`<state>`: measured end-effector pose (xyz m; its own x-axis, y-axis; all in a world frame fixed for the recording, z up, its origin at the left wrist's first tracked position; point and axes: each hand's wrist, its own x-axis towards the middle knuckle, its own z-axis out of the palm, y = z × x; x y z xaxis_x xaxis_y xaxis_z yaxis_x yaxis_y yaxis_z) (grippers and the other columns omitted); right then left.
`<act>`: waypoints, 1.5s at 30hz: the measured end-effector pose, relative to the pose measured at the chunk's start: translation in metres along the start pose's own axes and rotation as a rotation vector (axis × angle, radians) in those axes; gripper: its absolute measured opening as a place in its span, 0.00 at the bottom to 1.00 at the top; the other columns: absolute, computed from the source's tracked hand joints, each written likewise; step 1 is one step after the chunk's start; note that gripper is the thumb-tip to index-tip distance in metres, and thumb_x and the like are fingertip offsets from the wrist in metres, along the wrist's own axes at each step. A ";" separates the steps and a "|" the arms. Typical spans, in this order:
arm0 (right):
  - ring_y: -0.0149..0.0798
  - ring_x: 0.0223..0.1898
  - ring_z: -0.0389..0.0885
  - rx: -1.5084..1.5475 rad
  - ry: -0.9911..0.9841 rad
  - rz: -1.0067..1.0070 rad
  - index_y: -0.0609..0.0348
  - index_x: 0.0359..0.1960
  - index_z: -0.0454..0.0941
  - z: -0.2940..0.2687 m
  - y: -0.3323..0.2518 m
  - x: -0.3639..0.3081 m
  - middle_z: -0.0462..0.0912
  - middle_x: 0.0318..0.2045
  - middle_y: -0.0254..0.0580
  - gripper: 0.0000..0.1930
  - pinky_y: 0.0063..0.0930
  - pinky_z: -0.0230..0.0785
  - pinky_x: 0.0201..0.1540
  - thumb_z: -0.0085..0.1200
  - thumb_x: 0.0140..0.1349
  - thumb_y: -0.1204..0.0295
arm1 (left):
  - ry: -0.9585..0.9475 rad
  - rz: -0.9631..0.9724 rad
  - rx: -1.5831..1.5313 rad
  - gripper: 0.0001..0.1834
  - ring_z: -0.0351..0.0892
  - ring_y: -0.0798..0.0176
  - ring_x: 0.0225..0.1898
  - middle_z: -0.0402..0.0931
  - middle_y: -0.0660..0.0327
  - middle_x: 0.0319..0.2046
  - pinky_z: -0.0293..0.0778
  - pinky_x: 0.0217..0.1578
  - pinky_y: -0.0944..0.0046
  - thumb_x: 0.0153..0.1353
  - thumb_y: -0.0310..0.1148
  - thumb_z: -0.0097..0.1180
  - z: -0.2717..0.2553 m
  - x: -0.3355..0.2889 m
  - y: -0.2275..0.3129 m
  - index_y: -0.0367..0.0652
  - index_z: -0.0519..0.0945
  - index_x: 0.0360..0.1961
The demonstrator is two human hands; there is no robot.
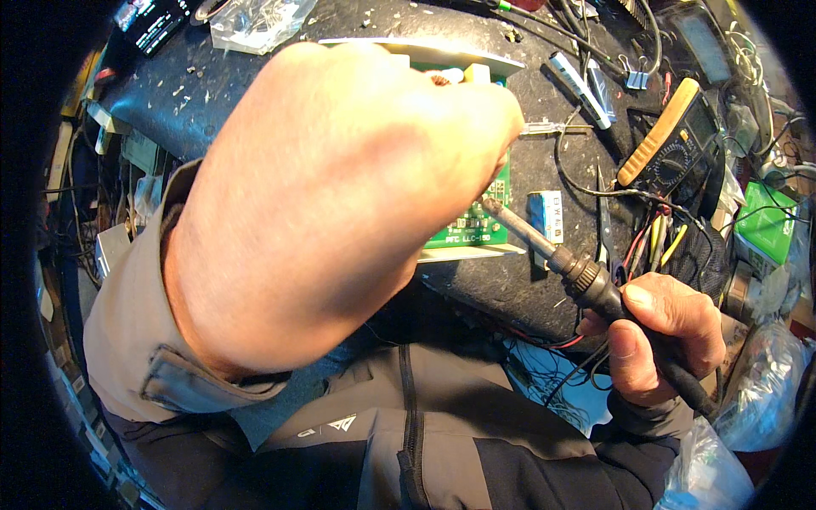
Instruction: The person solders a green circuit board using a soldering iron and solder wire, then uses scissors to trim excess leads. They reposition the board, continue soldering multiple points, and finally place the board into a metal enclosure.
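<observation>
Most of the green circuit board (pixel 467 229) is hidden by the left hand (pixel 399 127), under whose near edge and fingertip side only a strip of green, with small parts and pale print, is left uncovered. The fingers of the left hand are turned away and covered by its own back, so whether anything is gripped by them cannot be told. Past its far edge, a yellow block-shaped component (pixel 477 73) and a long pale plate (pixel 425 46) are partly shown. A thin clear-bodied tool (pixel 548 128) is seen sticking out just right of the left hand; its other end is hidden, and its kind is hard to make out. The board is thus placed beneath the left hand and to the left of the right hand (pixel 663 331), well apart from the latter. A soldering iron (pixel 586 276) is gripped by the curled fingers and thumb of the right hand, its tip pointed at the board beside the left hand; contact cannot be confirmed. Beyond the right hand, a yellow-edged multimeter (pixel 671 157) is crossed by a dark cable.
</observation>
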<state>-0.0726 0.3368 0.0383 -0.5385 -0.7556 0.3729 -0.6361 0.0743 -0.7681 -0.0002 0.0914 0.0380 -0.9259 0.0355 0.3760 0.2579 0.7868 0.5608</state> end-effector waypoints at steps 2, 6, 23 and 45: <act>0.38 0.16 0.80 -0.008 0.004 0.005 0.69 0.39 0.77 0.000 0.000 -0.001 0.80 0.17 0.49 0.15 0.26 0.71 0.19 0.67 0.50 0.81 | -0.048 -0.017 -0.007 0.08 0.80 0.53 0.24 0.76 0.56 0.21 0.73 0.26 0.62 0.47 0.20 0.63 -0.001 0.003 -0.006 0.41 0.75 0.25; 0.39 0.17 0.81 -0.019 0.021 -0.005 0.68 0.39 0.78 0.001 0.001 -0.002 0.81 0.18 0.49 0.15 0.27 0.73 0.21 0.68 0.50 0.80 | -0.031 -0.020 0.007 0.09 0.80 0.53 0.24 0.76 0.56 0.21 0.73 0.26 0.62 0.46 0.20 0.63 -0.002 -0.001 -0.002 0.41 0.75 0.25; 0.39 0.18 0.81 -0.052 0.006 0.015 0.65 0.40 0.78 0.001 -0.002 -0.003 0.81 0.19 0.48 0.15 0.29 0.73 0.22 0.67 0.51 0.80 | -0.007 -0.126 -0.142 0.08 0.80 0.53 0.23 0.76 0.55 0.20 0.73 0.25 0.61 0.47 0.20 0.63 0.000 -0.002 -0.005 0.41 0.75 0.24; 0.40 0.18 0.81 -0.170 0.055 0.031 0.61 0.38 0.78 0.000 -0.010 -0.006 0.82 0.20 0.47 0.14 0.29 0.74 0.24 0.68 0.51 0.74 | -0.041 0.005 0.030 0.07 0.80 0.51 0.23 0.76 0.55 0.20 0.73 0.24 0.59 0.49 0.21 0.63 -0.003 0.006 -0.002 0.42 0.76 0.25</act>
<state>-0.0626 0.3404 0.0435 -0.5855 -0.7149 0.3821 -0.7005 0.2090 -0.6824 -0.0050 0.0888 0.0410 -0.9355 0.0643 0.3475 0.2545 0.8048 0.5362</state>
